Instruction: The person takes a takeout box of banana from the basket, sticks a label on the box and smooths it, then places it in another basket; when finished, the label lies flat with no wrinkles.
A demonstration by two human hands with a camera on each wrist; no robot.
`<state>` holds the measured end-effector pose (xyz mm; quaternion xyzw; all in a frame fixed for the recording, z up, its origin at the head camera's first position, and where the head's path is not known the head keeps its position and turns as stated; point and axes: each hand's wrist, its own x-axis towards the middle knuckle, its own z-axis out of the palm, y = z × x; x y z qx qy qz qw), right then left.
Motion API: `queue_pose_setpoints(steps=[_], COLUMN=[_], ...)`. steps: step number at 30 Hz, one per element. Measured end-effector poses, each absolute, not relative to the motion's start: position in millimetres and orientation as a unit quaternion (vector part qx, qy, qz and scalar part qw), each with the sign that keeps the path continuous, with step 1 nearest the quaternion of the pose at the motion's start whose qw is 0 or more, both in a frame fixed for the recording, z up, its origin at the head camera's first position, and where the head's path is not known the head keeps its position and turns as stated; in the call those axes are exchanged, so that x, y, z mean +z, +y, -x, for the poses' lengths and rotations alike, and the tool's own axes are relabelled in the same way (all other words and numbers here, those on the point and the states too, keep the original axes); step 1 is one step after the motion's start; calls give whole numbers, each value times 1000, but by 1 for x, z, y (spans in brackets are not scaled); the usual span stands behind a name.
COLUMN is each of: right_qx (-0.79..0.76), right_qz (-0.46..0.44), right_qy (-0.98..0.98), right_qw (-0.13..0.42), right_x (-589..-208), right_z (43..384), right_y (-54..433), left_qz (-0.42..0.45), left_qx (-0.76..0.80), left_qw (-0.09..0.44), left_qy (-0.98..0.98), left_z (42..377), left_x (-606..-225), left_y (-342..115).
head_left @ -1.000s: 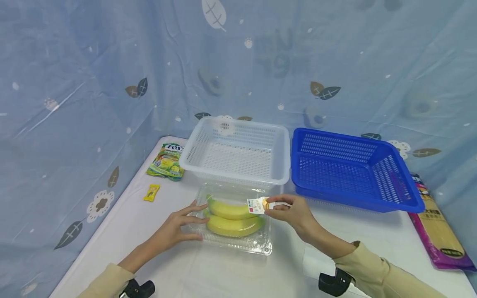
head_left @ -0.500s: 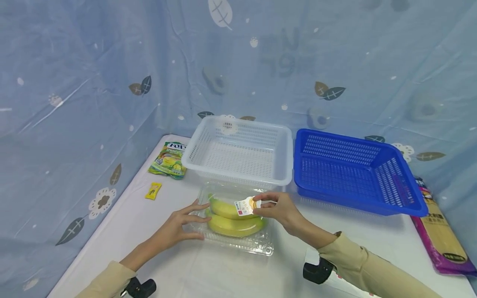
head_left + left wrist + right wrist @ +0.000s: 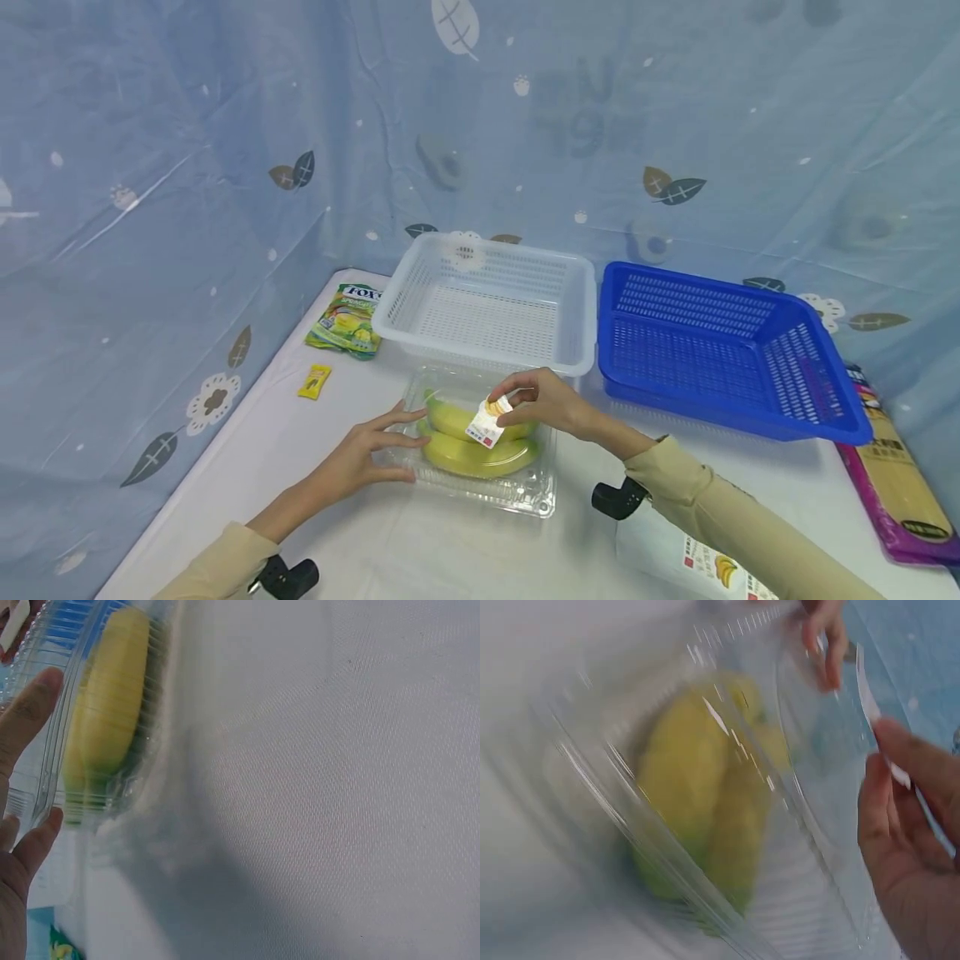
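Pinching a small white banana-printed paper label (image 3: 488, 423) between thumb and fingers of the right hand (image 3: 551, 406), tilted over a clear rectangular plastic box (image 3: 517, 494) of two yellow bananas (image 3: 476, 457); cannot tell whether touching it. Touching the box's left side with spread fingers of the left hand (image 3: 362, 454), near a white perforated plastic basket (image 3: 487, 321).
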<state>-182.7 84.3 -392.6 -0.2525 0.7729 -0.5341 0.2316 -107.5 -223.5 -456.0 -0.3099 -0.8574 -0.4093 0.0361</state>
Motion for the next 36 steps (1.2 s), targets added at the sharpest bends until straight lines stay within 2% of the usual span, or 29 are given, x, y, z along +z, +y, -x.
queue_pose_setpoints(steps=[3,8,18,32,36], right_qx=[-517,-493,-460,-364,-309], right_qz=[307,348,375,430,446], right_qy=[759,749,761,806,833], right_qw=[249,273,261,183,108], right_x=[-393,-394,-394,-395,-395], right_z=[193,206,208,192,186], right_y=[83,80,74,65,61], left_qz=[311,310,299,291,304], left_qx=[-411,-413,-407,-402,-401], left_qw=[33,26,21,20,33], left_qy=[-856,-856,-863,-868,-863], left_z=[108,109,108,107,106], left_x=[-457,-456,-453,-452,-453], left_y=[-223,-221,-219,-220,-222])
